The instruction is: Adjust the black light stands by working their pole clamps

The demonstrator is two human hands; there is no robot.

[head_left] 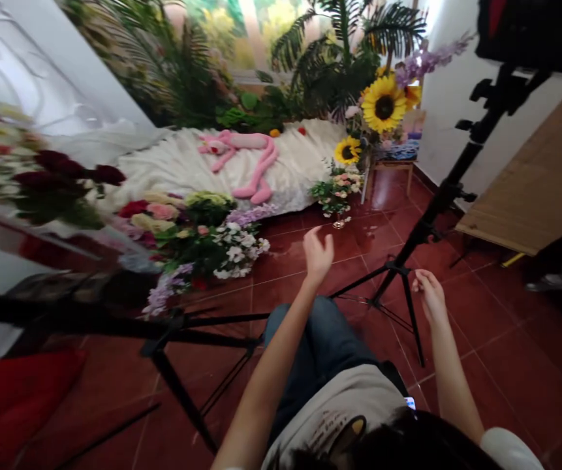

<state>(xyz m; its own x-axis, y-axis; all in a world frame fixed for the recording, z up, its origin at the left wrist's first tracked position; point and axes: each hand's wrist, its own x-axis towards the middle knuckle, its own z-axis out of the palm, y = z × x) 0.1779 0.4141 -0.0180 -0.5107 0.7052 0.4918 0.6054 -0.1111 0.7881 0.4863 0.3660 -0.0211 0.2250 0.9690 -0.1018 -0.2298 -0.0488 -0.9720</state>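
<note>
My left hand [318,253] is raised over the tiled floor in front of my knees, thumb apart from the fingers, holding nothing I can see. To the right, my right hand [430,295] has its fingers curled together beside a black light stand [425,225]; whether something small is in them does not show. The hand looks close to the stand's legs, but contact cannot be made out. Beyond my left hand lies a bunch of artificial flowers [235,251]. Farther back, a pink plush toy [256,142] rests on a cream draped cloth [163,160].
Another black stand [175,378] spreads its legs at my left. Sunflowers [383,104] and a small flower arrangement [339,189] are at the back right. A brown board [525,176] leans at the right. Dark red flowers [60,166] stand at the left, above red fabric [21,398].
</note>
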